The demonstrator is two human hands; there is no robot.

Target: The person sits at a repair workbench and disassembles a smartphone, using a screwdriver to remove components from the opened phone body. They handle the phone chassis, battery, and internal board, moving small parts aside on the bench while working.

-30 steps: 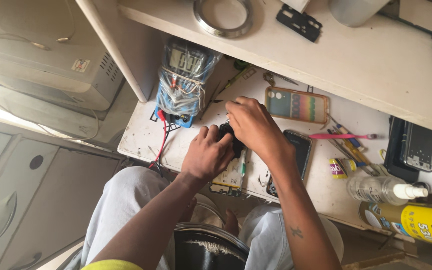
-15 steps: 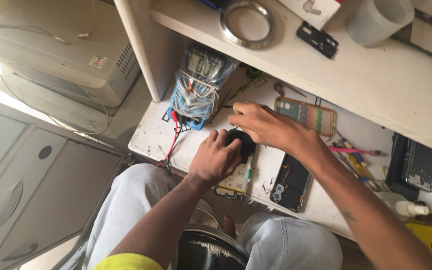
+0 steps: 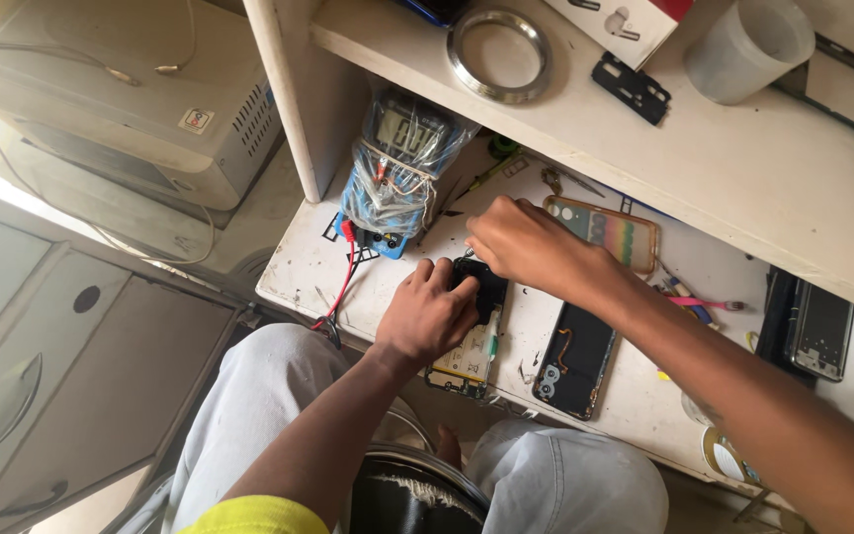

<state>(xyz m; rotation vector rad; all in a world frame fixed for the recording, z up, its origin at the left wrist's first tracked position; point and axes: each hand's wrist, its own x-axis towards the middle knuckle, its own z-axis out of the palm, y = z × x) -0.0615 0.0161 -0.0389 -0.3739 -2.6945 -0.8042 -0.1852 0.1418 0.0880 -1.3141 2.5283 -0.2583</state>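
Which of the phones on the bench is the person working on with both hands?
The opened phone under the left hand and right hand, its circuit board exposed. The rainbow-backed phone and the dark back cover lie untouched to the right.

The left hand (image 3: 427, 314) and the right hand (image 3: 518, 242) cover most of the opened phone (image 3: 469, 341), so it is not clear what the fingers hold or press there. The white cup (image 3: 746, 46) on the shelf (image 3: 704, 158) is cut by the top edge. The yellow can (image 3: 728, 457) is almost fully hidden under the right forearm.
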